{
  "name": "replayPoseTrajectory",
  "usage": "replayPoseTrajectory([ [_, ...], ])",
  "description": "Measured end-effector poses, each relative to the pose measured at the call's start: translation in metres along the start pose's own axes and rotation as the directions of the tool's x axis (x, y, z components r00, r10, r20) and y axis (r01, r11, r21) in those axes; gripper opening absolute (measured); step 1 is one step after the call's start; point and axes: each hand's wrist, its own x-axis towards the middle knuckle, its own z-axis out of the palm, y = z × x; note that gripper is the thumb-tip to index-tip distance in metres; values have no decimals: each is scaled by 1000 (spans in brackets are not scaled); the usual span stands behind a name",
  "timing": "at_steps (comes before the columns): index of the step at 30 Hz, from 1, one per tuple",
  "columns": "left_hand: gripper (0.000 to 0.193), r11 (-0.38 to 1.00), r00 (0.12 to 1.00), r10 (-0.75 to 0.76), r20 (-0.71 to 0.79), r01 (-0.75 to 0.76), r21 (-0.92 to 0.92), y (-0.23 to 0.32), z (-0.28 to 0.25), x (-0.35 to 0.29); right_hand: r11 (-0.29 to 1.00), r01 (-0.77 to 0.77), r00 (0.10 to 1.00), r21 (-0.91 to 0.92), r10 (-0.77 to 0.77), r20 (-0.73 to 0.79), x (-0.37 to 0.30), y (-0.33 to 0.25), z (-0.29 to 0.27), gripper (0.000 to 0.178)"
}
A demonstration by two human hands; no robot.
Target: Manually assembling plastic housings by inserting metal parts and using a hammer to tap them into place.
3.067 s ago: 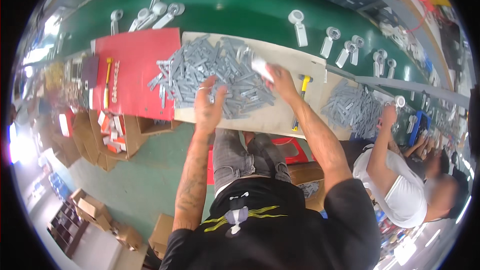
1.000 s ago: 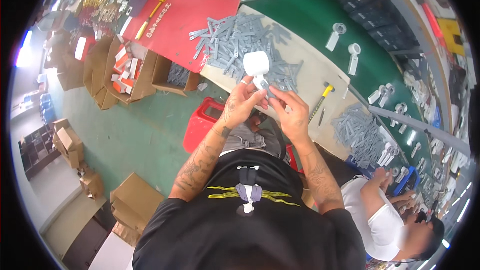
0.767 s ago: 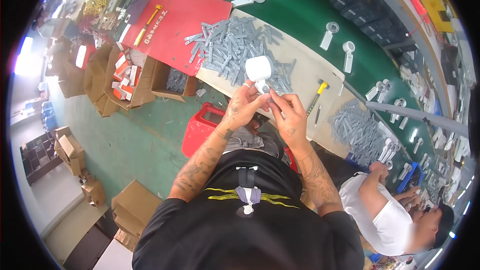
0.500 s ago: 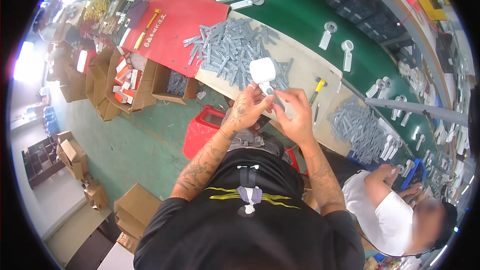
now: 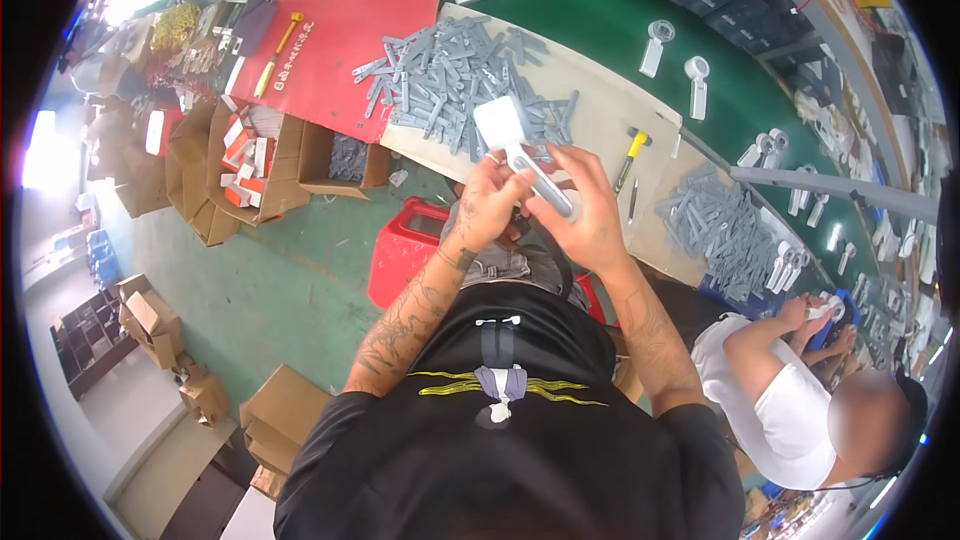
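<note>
Both my hands hold a white handheld fan (image 5: 502,124) over the near edge of the bench, its round head pointing away from me and to the left. My left hand (image 5: 488,204) is closed around the neck and upper handle. On the other side, my right hand (image 5: 592,222) grips the lower handle between thumb and fingers. A long grey strip shows along the handle face. Just beyond lies a loose heap of grey strips (image 5: 440,90) on the bench.
A yellow-headed hammer (image 5: 632,154) lies right of my hands, near a second heap of grey strips (image 5: 715,230). A yellow mallet (image 5: 279,55) rests on a red sheet (image 5: 355,15). Fans ride a green conveyor (image 5: 590,10). A co-worker (image 5: 775,395) sits at right; a red stool (image 5: 390,270) stands below.
The fan has tilted and shifted slightly left and nearer, so more of its handle and grey strip shows. At right, the co-worker's hands have moved and now hold a white part.
</note>
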Motion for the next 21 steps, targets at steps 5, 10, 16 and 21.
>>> replayPoseTrajectory([
  [5,46,998,1000,-7,30,5,68,17,6,-5,904,167,985,-392,-140,98,-11,6,-8,43],
  [10,42,998,996,38,77,-41,50,20,12,-7,825,319,944,-467,-319,83,-10,4,-14,39],
  [16,39,999,996,51,72,-49,-21,34,5,-18,706,-437,887,558,442,134,-17,-6,6,27],
  [21,44,999,996,-38,76,39,-9,10,18,-14,718,-590,807,369,537,245,-20,4,-11,41],
])
